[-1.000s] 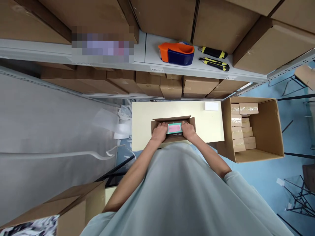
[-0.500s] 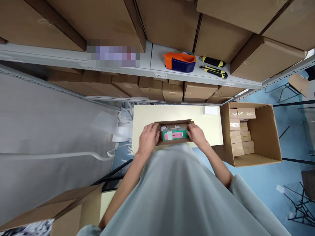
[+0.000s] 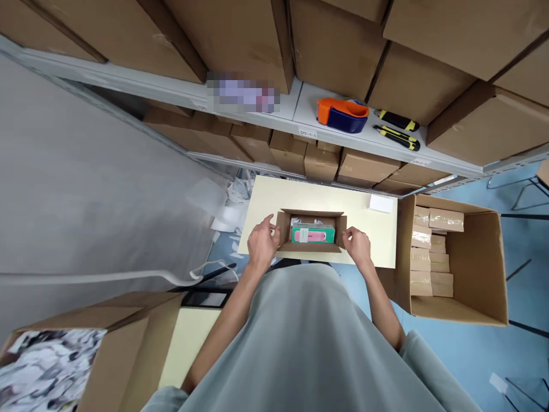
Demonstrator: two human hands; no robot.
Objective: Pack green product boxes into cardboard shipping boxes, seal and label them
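Note:
A small open cardboard box (image 3: 311, 248) rests on the cream table, its flaps standing outward. Inside lies a green package (image 3: 330, 234) with a pink item pictured or showing on its front, and crumpled paper (image 3: 318, 222) behind it. My left hand (image 3: 262, 243) is at the box's left end flap, thumb and fingertips closed on its edge with the index finger raised. At the opposite end, my right hand (image 3: 357, 246) pinches the edge of the right flap. Some fingertips are partly hidden behind the flaps.
A white box (image 3: 381, 203) sits at the table's (image 3: 295, 191) back right. Beside it stands a large carton (image 3: 476, 257) holding several small boxes. The shelf above bears a tape dispenser (image 3: 342, 116) and cutters (image 3: 397, 137). A carton of paper (image 3: 47, 366) is lower left.
The end flaps now spread outward, and both hands have shifted from the box's inner corners to these flaps. My view has turned, so the shelf and table appear tilted.

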